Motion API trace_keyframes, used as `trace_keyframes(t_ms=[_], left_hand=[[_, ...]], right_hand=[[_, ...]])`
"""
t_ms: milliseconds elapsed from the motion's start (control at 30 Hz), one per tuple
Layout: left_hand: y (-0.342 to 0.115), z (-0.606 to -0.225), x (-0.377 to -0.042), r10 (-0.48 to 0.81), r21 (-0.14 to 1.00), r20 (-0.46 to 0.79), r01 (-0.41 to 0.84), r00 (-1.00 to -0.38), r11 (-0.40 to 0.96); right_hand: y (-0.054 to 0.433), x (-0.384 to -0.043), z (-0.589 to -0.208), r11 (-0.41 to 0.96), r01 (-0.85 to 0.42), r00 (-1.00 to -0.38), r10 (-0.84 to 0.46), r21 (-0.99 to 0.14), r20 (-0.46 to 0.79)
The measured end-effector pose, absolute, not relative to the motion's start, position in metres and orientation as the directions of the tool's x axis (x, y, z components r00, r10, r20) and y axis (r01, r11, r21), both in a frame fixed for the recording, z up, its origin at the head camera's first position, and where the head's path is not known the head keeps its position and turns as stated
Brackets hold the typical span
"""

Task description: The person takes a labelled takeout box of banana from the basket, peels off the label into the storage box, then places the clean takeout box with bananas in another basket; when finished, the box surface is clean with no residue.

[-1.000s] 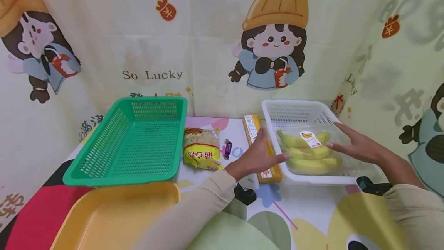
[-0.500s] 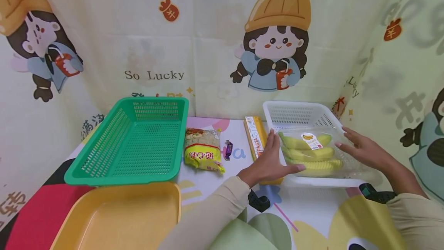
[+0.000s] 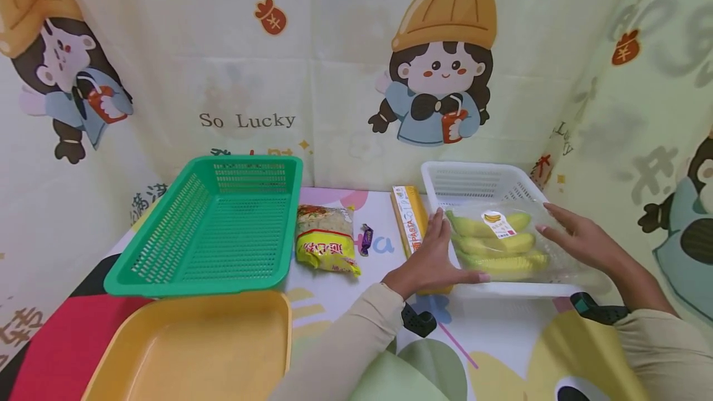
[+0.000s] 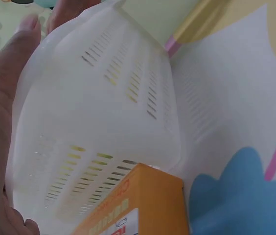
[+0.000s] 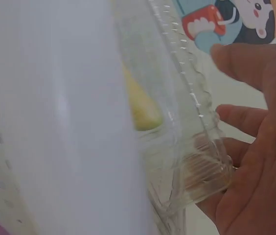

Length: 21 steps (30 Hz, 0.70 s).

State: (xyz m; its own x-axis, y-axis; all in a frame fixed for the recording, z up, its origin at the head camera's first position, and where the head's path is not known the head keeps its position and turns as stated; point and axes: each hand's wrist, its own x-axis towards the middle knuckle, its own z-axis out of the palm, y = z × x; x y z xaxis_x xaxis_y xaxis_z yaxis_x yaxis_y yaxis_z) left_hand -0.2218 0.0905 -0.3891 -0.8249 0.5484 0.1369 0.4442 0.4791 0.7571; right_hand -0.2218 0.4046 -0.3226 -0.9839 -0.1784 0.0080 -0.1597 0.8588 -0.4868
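Banana pack lay across the white basket, long axis running from left hand to nearer right hand; both hands' fingers were loosely extended.

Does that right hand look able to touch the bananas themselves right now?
Probably not: the right hand is close, but clear plastic packaging lies between it and the bananas.
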Motion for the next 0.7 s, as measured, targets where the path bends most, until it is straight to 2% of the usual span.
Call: trace_keyframes(t_ms=[233, 333, 500, 567, 700], left_hand=[[0.089, -0.388, -0.224, 0.565, 0.730, 0.081, 0.435, -0.821, 0.527], [0.090, -0.389, -0.223, 0.572, 0.731, 0.081, 0.439, -0.816, 0.522], [0.091, -0.388, -0.223, 0.561, 0.718, 0.093, 0.446, -0.822, 0.535], [0.091, -0.387, -0.224, 0.556, 0.713, 0.098, 0.448, -0.826, 0.539], [0.092, -0.385, -0.224, 0.554, 0.717, 0.100, 0.446, -0.827, 0.536]], right_hand=[[0.411, -0.214, -0.326, 0.763, -0.130, -0.989, -0.141, -0.633, 0.034], [0.419, -0.208, -0.329, 0.720, -0.154, -0.988, -0.123, -0.676, 0.095], [0.426, -0.207, -0.335, 0.521, -0.299, -0.952, -0.225, -0.800, 0.209], [0.427, -0.207, -0.336, 0.420, -0.294, -0.946, -0.258, -0.858, 0.198], [0.429, -0.204, -0.340, 0.230, -0.177, -0.965, -0.230, -0.957, 0.123]])
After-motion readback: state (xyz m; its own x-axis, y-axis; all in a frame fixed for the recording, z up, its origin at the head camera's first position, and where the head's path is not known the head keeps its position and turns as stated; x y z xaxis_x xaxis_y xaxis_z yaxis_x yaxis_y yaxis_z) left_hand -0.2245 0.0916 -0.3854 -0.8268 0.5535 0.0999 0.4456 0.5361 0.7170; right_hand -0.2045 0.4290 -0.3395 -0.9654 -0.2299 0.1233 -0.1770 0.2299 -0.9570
